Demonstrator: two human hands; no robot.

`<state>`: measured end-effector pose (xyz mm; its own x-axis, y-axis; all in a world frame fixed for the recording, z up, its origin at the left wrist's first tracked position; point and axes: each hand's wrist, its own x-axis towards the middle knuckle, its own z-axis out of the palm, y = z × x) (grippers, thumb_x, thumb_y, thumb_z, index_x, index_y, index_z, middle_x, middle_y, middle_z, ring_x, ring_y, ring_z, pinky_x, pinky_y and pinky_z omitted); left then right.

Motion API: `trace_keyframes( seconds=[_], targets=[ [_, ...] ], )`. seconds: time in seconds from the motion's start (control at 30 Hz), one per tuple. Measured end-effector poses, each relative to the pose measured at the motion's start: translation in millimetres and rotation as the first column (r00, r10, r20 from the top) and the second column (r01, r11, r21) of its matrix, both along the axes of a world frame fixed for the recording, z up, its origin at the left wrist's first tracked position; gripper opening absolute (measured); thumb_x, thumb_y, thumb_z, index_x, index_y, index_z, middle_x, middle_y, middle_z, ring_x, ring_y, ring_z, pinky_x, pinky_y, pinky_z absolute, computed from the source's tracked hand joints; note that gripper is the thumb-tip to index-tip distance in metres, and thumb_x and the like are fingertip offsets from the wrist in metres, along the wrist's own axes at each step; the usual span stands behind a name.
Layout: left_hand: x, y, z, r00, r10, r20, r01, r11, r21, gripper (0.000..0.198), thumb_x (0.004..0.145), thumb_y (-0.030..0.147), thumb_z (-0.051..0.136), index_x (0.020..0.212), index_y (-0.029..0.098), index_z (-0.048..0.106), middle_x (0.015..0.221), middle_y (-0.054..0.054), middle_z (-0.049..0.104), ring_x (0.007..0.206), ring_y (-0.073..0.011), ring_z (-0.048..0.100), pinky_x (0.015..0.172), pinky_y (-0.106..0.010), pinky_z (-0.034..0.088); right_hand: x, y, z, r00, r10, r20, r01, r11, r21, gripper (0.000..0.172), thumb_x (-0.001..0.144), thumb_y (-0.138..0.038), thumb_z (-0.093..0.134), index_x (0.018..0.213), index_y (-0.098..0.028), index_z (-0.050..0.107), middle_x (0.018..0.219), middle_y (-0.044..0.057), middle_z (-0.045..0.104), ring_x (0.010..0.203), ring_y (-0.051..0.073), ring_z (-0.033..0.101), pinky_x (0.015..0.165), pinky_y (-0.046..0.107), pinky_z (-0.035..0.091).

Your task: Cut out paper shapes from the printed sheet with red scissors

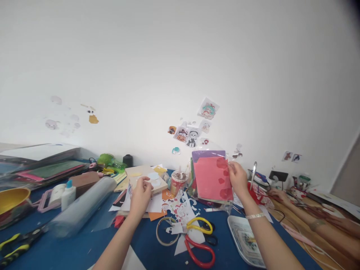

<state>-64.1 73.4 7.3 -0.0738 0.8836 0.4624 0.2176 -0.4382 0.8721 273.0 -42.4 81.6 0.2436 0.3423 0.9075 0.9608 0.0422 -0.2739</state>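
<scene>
My right hand (237,178) is closed on the right edge of an upright stack of coloured sheets (211,179), with a pink sheet in front and purple behind, seemingly in a clear plastic sleeve. My left hand (141,195) is closed in a pinch on a small white paper piece (154,183) above a beige board (146,177). Below the hands lie scissors with red and yellow handles (200,243), a tape ring (165,231) and paper scraps on the blue table (84,247).
A clear plastic roll (81,206), a glue bottle (68,195), a yellow bowl (12,198) and pliers (17,243) lie at left. A paper cup (178,181) stands mid-table, a white tray (244,240) lower right. Another person's arms (315,221) rest at right. Stickers dot the wall.
</scene>
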Motion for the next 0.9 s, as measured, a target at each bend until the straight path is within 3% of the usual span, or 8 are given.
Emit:
trace_keyframes(
  seconds=[0.33,0.5,0.57,0.7,0.9],
  targets=[
    [5.6,-9.6,-1.9,0.974,-0.034,-0.222,0.042,0.999,0.032,0.014,0.079,0.029,0.038,0.086,0.024,0.049,0.063,0.002,0.060,0.062,-0.0197,0.061,0.058,-0.029,0.041,18.0,33.5,76.2,0.987,-0.115,-0.115,0.138,0.966,0.219,0.015,0.076,-0.022,0.042,0.079,-0.018,0.057,0.073,0.005,0.059,0.070,0.022,0.052,0.068,0.034,0.039],
    [12.9,-22.3,-0.6,0.910,-0.008,-0.415,0.047,0.995,0.085,0.018,0.084,0.030,0.034,0.091,0.024,0.050,0.070,-0.001,0.064,0.069,-0.0208,0.063,0.060,-0.029,0.042,12.2,58.5,109.8,0.980,-0.129,-0.148,0.171,0.933,0.318,0.015,0.078,-0.015,0.040,0.079,-0.018,0.055,0.077,0.004,0.057,0.074,0.021,0.050,0.073,0.034,0.037],
    [17.8,-26.5,-3.5,0.881,-0.038,-0.472,0.101,0.989,0.108,0.020,0.086,0.030,0.033,0.094,0.024,0.049,0.075,-0.002,0.066,0.070,-0.0208,0.064,0.060,-0.029,0.043,5.6,77.4,117.6,0.980,-0.118,-0.160,0.166,0.928,0.333,0.015,0.081,-0.013,0.041,0.081,-0.017,0.055,0.079,0.004,0.057,0.077,0.020,0.051,0.075,0.034,0.038],
    [25.8,-27.8,-13.7,0.815,-0.037,-0.578,0.194,0.958,0.212,0.021,0.086,0.027,0.032,0.091,0.022,0.052,0.083,-0.006,0.068,0.075,-0.0220,0.065,0.062,-0.030,0.044,-14.7,129.8,113.1,0.978,-0.078,-0.196,0.140,0.935,0.327,0.010,0.086,-0.016,0.048,0.083,-0.015,0.057,0.078,0.000,0.057,0.076,0.016,0.055,0.073,0.034,0.043],
    [26.6,-18.6,-23.3,0.800,0.008,-0.600,0.203,0.937,0.283,0.021,0.087,0.023,0.033,0.089,0.023,0.053,0.079,-0.006,0.068,0.075,-0.0206,0.066,0.062,-0.028,0.046,-39.0,203.5,73.6,0.959,0.049,-0.280,0.030,0.963,0.269,0.018,0.090,-0.029,0.049,0.086,-0.014,0.059,0.080,0.000,0.060,0.070,0.014,0.058,0.067,0.032,0.048]
  ],
)
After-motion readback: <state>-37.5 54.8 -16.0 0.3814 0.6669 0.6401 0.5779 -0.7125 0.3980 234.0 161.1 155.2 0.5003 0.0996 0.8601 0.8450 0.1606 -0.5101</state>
